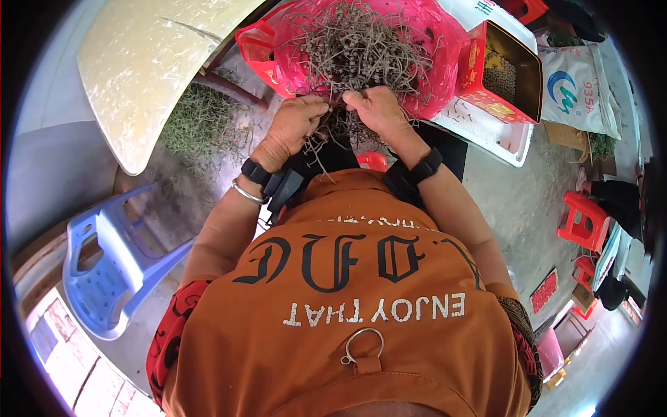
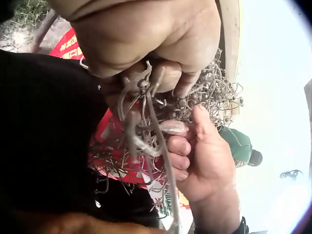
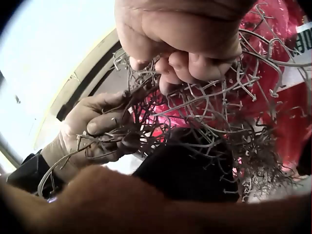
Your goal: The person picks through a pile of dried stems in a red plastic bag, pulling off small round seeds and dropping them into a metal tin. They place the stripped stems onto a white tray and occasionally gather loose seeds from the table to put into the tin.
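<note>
A tangled heap of dry, grey-brown plant stems (image 1: 358, 48) with small knobby ends lies on a pink plastic bag (image 1: 445, 59). At its near edge, my left hand (image 1: 299, 124) pinches some stems between thumb and curled fingers. Close beside it, my right hand (image 1: 381, 115) holds stems from the same clump, thumb toward the left hand. In the left wrist view, one long stem (image 2: 165, 165) trails down from the left hand. Branching stems (image 3: 209, 105) spread out below the curled right fingers in the right wrist view. The fingertips are partly hidden among the stems.
A red and gold box (image 1: 511, 69) holding small round grains stands on a white foam tray (image 1: 517, 142) at the right. Beyond is a white sack (image 1: 580, 90). Left are a pale tabletop (image 1: 139, 76), green plants (image 1: 201, 121) on the floor and a blue plastic chair (image 1: 111, 271).
</note>
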`<state>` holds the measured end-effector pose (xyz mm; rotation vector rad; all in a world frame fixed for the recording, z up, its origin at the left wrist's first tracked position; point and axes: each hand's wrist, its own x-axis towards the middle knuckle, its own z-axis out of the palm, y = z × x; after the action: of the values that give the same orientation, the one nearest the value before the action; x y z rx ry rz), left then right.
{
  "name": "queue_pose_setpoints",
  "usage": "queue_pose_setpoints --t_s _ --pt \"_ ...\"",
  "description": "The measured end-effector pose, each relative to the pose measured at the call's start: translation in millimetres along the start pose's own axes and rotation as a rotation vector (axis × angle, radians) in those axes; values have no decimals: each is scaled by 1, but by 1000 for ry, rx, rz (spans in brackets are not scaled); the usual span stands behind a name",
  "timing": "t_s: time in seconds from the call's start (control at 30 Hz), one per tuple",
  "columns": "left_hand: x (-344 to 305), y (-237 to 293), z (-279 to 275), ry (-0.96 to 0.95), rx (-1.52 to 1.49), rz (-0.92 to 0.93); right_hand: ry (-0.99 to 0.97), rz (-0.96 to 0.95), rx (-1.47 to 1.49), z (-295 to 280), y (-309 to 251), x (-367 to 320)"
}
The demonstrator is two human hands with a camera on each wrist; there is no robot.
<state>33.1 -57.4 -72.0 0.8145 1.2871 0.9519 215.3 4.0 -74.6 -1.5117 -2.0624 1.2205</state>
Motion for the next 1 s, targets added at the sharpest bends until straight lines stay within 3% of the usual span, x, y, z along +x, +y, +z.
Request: queue_pose_setpoints --t_s 0.1,0.27,0.4,0.5,0.67,0.8,0.9,1.0 --pt "3 8 -4 -124 -228 -168 -176 85 24 -7 -16 -1" --pt "4 6 -1 -136 -311 -154 -201 121 324 -4 -18 -8" --pt "4 8 5 -138 -129 -140 -212 18 261 -9 -26 -10" --pt "6 12 1 -195 -77 -142 -194 -201 186 -5 -19 -7" --pt "6 15 -1 -265 -8 -127 -103 -235 289 -10 -18 -9" --pt "8 19 7 -193 27 -165 -184 -232 93 -17 -28 -13" --pt "7 20 9 -215 135 -122 -85 -308 -196 -15 -33 -11" --pt "5 26 6 -273 136 -135 -115 -352 -113 -10 -27 -8"
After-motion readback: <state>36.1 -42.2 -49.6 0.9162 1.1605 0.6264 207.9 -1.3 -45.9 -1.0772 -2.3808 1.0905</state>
